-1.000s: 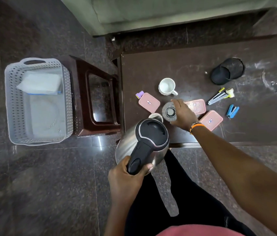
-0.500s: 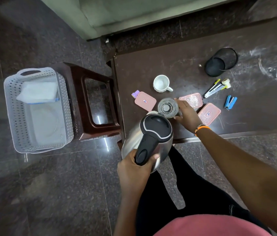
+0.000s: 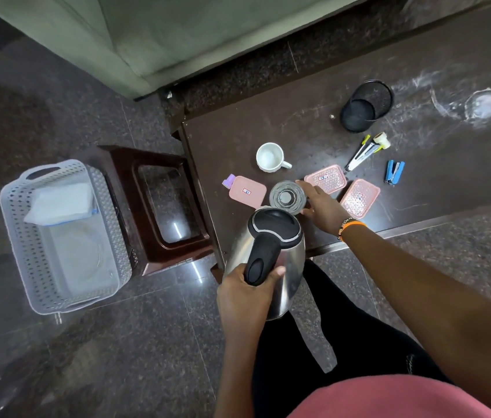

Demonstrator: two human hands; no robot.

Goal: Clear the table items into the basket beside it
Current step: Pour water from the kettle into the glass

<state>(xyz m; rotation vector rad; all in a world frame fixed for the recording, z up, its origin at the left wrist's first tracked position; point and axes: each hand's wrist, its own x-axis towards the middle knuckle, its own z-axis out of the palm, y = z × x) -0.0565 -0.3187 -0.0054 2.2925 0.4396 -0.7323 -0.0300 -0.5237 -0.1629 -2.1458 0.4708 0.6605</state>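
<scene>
My left hand (image 3: 245, 292) grips the black handle of a steel kettle (image 3: 268, 251), held off the near left corner of the dark table (image 3: 298, 125). My right hand (image 3: 321, 206) wraps a clear drinking glass (image 3: 286, 197) from its right side. On the table lie a white mug (image 3: 270, 156), three pink lidded boxes (image 3: 247, 191) (image 3: 325, 178) (image 3: 359, 197), pens with a tape roll (image 3: 365, 150), a blue stapler (image 3: 394, 171) and a black mesh holder (image 3: 365, 105) on its side. The grey perforated basket (image 3: 27, 236) stands on the floor at left, with a white cloth (image 3: 60, 203) inside.
A dark wooden stool (image 3: 159, 203) stands between the basket and the table. A green-grey sofa base (image 3: 178, 34) lies beyond the table. White smears (image 3: 479, 105) mark the table's far right. My legs are under the kettle on the granite floor.
My right hand has shifted from on top of the glass to its right side, fingers around it. The kettle stays in my left hand. The view has swung slightly.
</scene>
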